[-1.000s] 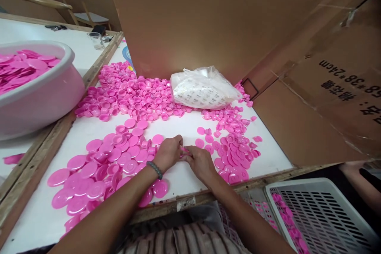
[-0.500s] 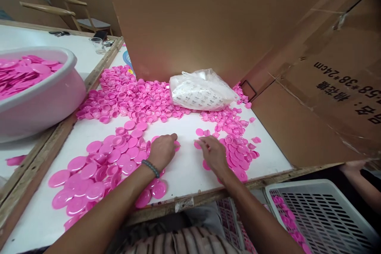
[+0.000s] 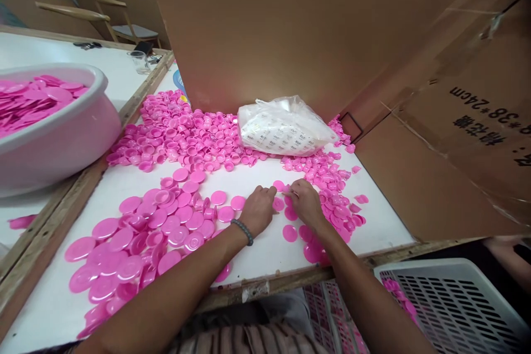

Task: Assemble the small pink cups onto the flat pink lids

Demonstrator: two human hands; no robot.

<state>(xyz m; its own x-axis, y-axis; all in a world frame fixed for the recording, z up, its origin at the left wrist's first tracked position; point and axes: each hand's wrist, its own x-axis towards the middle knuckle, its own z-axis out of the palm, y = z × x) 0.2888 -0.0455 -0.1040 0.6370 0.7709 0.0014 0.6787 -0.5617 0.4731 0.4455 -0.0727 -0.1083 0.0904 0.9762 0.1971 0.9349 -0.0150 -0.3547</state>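
Small pink plastic discs like toy saucers [image 3: 290, 233] and tiny pink cups [image 3: 207, 144] cover much of a white tabletop [image 3: 259, 254]. My left hand [image 3: 259, 210], a beaded bracelet at its wrist, reaches to the middle with its fingers curled closed. Close by on the right, my right hand [image 3: 306, 203] has thumb and fingers pinched together, pointing at the left fingertips. A small gap seems to part the hands. Whatever either one grips is too small or hidden to name. One pink disc [image 3: 278, 204] lies under the fingertips, another [image 3: 279, 185] just beyond them.
A plastic bag of printed packets [image 3: 286, 127] sits among the cups at the back. Tall cardboard [image 3: 257, 38] walls the back and right. At left stands a large tub [image 3: 62, 144] of pink discs. A white basket [image 3: 448, 287] is low right, near another person's arm [image 3: 510, 260].
My left hand has moved right, away from the left discs, toward my right hand. My right hand has shifted slightly right and farther from me. The fingertips now nearly meet.
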